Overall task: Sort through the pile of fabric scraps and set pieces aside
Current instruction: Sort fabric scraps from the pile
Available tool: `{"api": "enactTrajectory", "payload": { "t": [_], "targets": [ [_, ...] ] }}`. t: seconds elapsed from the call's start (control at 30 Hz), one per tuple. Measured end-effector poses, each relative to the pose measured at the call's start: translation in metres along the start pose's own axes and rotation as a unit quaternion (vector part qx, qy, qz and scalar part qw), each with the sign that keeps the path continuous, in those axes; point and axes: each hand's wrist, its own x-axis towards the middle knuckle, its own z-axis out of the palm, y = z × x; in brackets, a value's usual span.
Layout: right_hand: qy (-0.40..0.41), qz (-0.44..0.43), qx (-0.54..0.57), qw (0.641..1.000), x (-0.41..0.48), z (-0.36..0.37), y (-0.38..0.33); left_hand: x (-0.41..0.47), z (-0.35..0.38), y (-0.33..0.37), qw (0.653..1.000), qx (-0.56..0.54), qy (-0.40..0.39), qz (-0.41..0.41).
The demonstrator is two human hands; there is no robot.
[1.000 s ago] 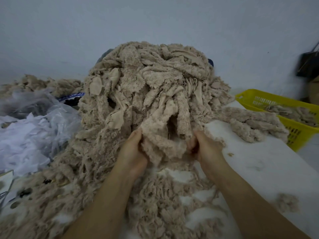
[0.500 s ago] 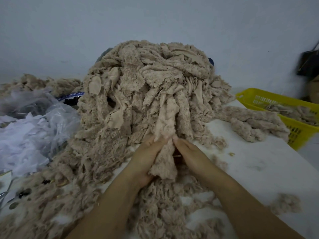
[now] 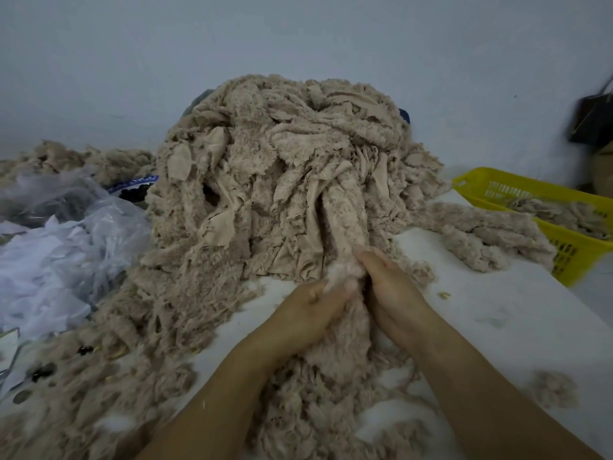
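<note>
- Centrally, the pile [image 3: 282, 167] of beige scraps fills the middle of the table [image 3: 497, 310], blocking sight of what lies behind
- To its right, a loose heap [image 3: 481, 234] trails toward the basket [image 3: 570, 250]
- At the pile's near edge, left hand [image 3: 308, 310] and right hand [image 3: 394, 293] sit close together, both curled tight on one strip [image 3: 345, 224]
- That yellow basket holds more scraps
- Left, a clear bag [image 3: 99, 220] holds white pieces

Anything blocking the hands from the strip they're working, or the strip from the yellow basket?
Hands: nothing; left hand and right hand both grip the strip. Its upper end runs into the pile among other scraps. Toward the yellow basket, a loose bundle of scraps lies on the table between.
</note>
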Motion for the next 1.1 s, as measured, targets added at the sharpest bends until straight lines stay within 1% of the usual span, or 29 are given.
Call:
{"api": "enactTrajectory", "payload": {
  "t": [0.07, 0.13, 0.2, 0.27, 0.37, 0.43, 0.5, 0.57, 0.6, 0.67, 0.73, 0.77, 0.83, 0.87, 0.9, 0.93, 0.97, 1.03, 1.1],
  "targets": [
    [-0.053, -0.02, -0.045, 0.997, -0.003, 0.002, 0.002, 0.001, -0.002, 0.008, 0.994, -0.085, 0.057, -0.038],
    [-0.12, -0.044, -0.137, 0.982, -0.01, 0.004, 0.005, 0.003, -0.008, 0.011, 0.979, -0.171, 0.074, -0.082],
    [-0.181, -0.075, -0.254, 0.947, -0.016, 0.008, 0.006, 0.007, -0.015, 0.01, 0.967, -0.214, 0.087, -0.104],
    [-0.228, -0.088, -0.329, 0.912, -0.021, 0.012, 0.005, 0.009, -0.019, 0.009, 0.95, -0.274, 0.094, -0.115],
    [-0.275, -0.101, -0.385, 0.875, -0.024, 0.013, 0.002, 0.012, -0.021, 0.011, 0.91, -0.381, 0.086, -0.135],
    [-0.293, -0.079, -0.391, 0.869, -0.023, 0.012, 0.002, 0.013, -0.022, 0.012, 0.897, -0.414, 0.081, -0.133],
    [-0.298, -0.054, -0.389, 0.87, -0.021, 0.01, 0.004, 0.014, -0.023, 0.012, 0.889, -0.431, 0.089, -0.13],
    [-0.288, -0.029, -0.374, 0.881, -0.021, 0.009, 0.007, 0.015, -0.02, 0.011, 0.895, -0.412, 0.114, -0.128],
    [-0.281, -0.016, -0.352, 0.893, -0.02, 0.007, 0.01, 0.015, -0.019, 0.011, 0.903, -0.391, 0.132, -0.12],
    [-0.241, -0.002, -0.273, 0.931, -0.017, 0.007, 0.013, 0.013, -0.018, 0.013, 0.923, -0.332, 0.175, -0.084],
    [-0.174, 0.007, -0.173, 0.969, -0.012, 0.009, 0.014, 0.007, -0.016, 0.017, 0.95, -0.258, 0.171, -0.042],
    [-0.142, 0.012, -0.123, 0.982, -0.011, 0.009, 0.013, 0.004, -0.012, 0.018, 0.966, -0.215, 0.144, -0.015],
    [-0.118, 0.015, -0.049, 0.992, -0.013, 0.003, 0.01, -0.005, 0.001, 0.015, 0.995, -0.085, 0.04, 0.033],
    [-0.12, 0.015, -0.022, 0.992, -0.013, -0.002, 0.01, -0.008, 0.01, 0.012, 0.999, -0.018, -0.019, 0.041],
    [-0.11, 0.021, 0.01, 0.994, -0.016, -0.004, 0.007, -0.008, 0.018, 0.009, 0.997, 0.028, -0.052, 0.045],
    [-0.099, 0.025, 0.034, 0.994, -0.015, -0.007, 0.006, -0.007, 0.022, 0.008, 0.997, 0.04, -0.052, 0.044],
    [-0.082, 0.029, 0.05, 0.995, -0.014, -0.006, 0.002, -0.006, 0.022, 0.008, 0.999, 0.022, -0.026, 0.039],
    [-0.061, 0.034, 0.068, 0.995, -0.007, -0.004, -0.002, -0.002, 0.014, 0.01, 0.998, -0.051, 0.042, 0.02],
    [-0.052, 0.044, 0.076, 0.995, -0.006, 0.001, -0.004, -0.001, 0.005, 0.01, 0.991, -0.116, 0.067, 0.009]
  ]
}}
